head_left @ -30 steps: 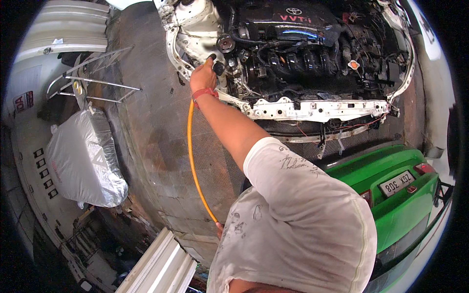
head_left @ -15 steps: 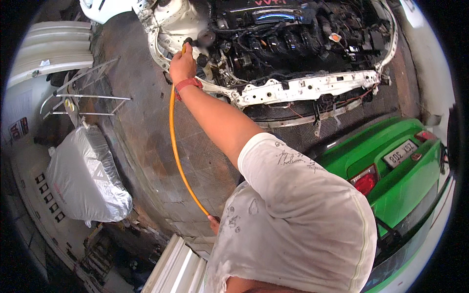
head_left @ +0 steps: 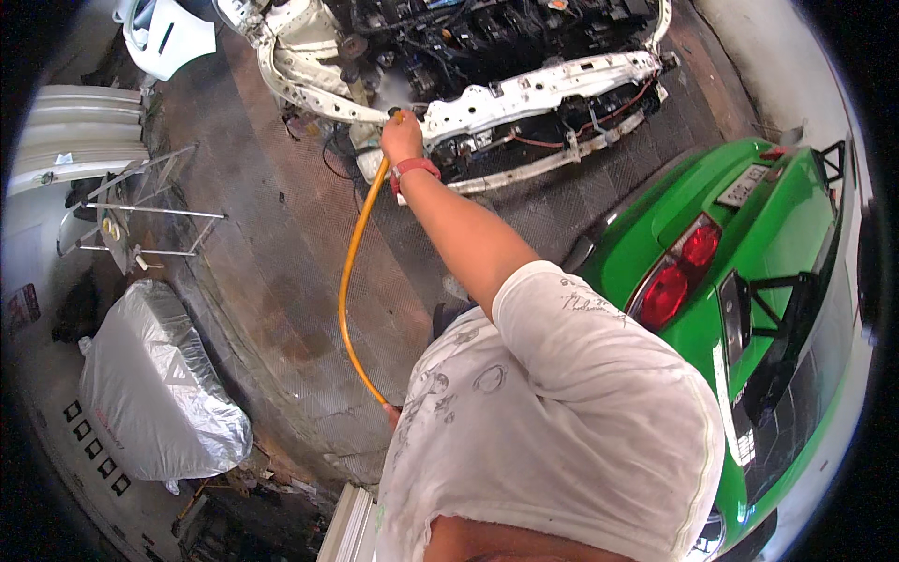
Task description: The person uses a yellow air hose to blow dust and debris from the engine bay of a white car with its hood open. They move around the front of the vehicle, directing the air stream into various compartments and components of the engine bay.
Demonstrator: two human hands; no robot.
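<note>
My right hand, with a red band at the wrist, is closed around a small dark nozzle on a yellow hose. Pale mist blurs the area just beyond it. The hand hovers at the left end of the white front panel of a stripped car, before its dark engine. From there the hose curves down along my left side to my left hand. Only a bit of that hand shows past my shirt, its fingers against the hose; the rest is hidden.
A green car with a black rear wing stands close on my right. To the left are a metal folding frame and a silver-covered object. A white body part lies at the far left, on the dark tiled floor.
My right hand has moved from over the car's left fender back to the front panel's left end, taking nozzle and mist with it. The view has shifted, showing more of the green car.
</note>
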